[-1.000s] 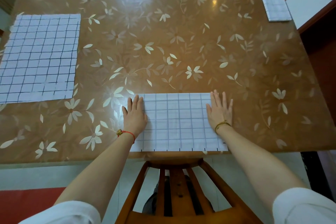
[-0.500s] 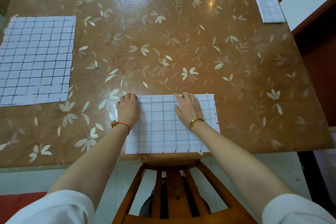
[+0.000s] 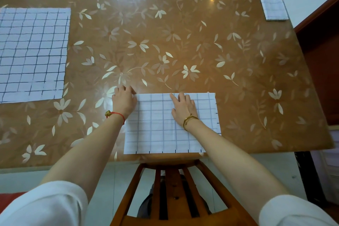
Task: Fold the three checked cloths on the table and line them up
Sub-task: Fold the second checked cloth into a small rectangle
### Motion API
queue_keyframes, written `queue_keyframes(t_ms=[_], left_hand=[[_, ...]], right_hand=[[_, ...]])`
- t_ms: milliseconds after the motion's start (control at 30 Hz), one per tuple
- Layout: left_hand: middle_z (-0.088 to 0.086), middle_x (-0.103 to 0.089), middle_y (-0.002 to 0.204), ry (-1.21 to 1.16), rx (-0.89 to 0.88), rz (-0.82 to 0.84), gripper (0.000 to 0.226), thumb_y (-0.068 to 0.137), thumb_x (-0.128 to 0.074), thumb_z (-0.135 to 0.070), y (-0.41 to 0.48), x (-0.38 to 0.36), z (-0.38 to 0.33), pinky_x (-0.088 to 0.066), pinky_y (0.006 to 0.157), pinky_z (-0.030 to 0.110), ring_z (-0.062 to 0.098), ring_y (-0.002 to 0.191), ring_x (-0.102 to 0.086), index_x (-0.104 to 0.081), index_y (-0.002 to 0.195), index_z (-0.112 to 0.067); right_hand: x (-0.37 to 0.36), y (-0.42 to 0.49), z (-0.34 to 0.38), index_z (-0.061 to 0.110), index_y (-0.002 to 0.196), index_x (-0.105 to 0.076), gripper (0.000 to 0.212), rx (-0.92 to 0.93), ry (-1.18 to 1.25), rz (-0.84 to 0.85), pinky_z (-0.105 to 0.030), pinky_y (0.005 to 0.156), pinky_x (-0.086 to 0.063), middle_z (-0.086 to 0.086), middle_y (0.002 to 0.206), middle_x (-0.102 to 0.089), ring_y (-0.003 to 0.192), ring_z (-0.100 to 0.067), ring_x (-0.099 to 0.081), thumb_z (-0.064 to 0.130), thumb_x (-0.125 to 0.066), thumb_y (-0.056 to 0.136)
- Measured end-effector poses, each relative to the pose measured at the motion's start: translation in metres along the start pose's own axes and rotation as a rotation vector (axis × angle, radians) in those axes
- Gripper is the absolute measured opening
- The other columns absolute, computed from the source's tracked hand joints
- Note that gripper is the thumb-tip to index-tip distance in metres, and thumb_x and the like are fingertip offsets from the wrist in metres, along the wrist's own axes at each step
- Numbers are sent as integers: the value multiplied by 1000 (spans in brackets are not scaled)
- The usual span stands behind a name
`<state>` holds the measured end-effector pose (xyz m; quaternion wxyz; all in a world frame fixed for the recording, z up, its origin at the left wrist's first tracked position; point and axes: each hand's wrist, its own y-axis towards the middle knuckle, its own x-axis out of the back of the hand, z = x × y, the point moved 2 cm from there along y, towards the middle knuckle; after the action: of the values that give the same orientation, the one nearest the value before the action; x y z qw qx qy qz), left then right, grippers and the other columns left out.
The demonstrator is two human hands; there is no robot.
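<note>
Half-folded cloth (image 3: 161, 134) lies at the near edge of the surface (image 3: 183, 33). Your right hand (image 3: 183, 108) presses flat mid-cloth; left hand (image 3: 124, 102) curls at its left edge, grip unclear. Match corners before creasing.

The unfolded cloth (image 3: 33, 53) runs off the left edge.

Both arms are bare below short white sleeves, the left sleeve (image 3: 44, 205) at 7 o'clock in the view and the right sleeve (image 3: 297, 211) at 5 o'clock. A thin red cord bracelet (image 3: 120, 115), with a small yellowish bead at its 9 o'clock side, circles the wrist of the left hand (image 3: 124, 102). Slim gold bangles (image 3: 189, 120) sit on the wrist of the right hand (image 3: 183, 109).
</note>
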<state>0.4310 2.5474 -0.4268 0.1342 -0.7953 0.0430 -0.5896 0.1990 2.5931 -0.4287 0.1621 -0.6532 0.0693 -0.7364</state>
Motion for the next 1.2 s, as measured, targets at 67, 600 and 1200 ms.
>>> queue_keyframes(t_ms=[67, 600, 1200], left_hand=[[15, -51, 125, -7, 12, 85, 25, 91, -55, -21, 7, 4, 1, -39, 97, 45, 36, 119, -40, -61, 114, -13], [0, -50, 69, -165, 29, 253, 7, 70, -56, -9, 8, 19, -6, -45, 62, 32, 29, 77, -49, -54, 68, -15], [28, -63, 87, -901, -26, 367, 26, 95, -61, -14, -43, 56, -53, -61, 63, 46, 31, 75, -67, -52, 98, 10]], right_hand=[[0, 0, -1, 23, 151, -23, 62, 8, -8, 4, -35, 91, -39, -9, 136, -36, 114, -27, -39, 26, -47, 94], [4, 2, -3, 26, 152, -18, 66, 17, 19, 39, -35, 95, -36, -7, 134, -35, 117, -26, -36, 28, -47, 94], [-2, -9, -2, 27, 148, -28, 61, 67, 34, -43, -33, 96, -34, -7, 131, -36, 117, -26, -37, 19, -51, 92]])
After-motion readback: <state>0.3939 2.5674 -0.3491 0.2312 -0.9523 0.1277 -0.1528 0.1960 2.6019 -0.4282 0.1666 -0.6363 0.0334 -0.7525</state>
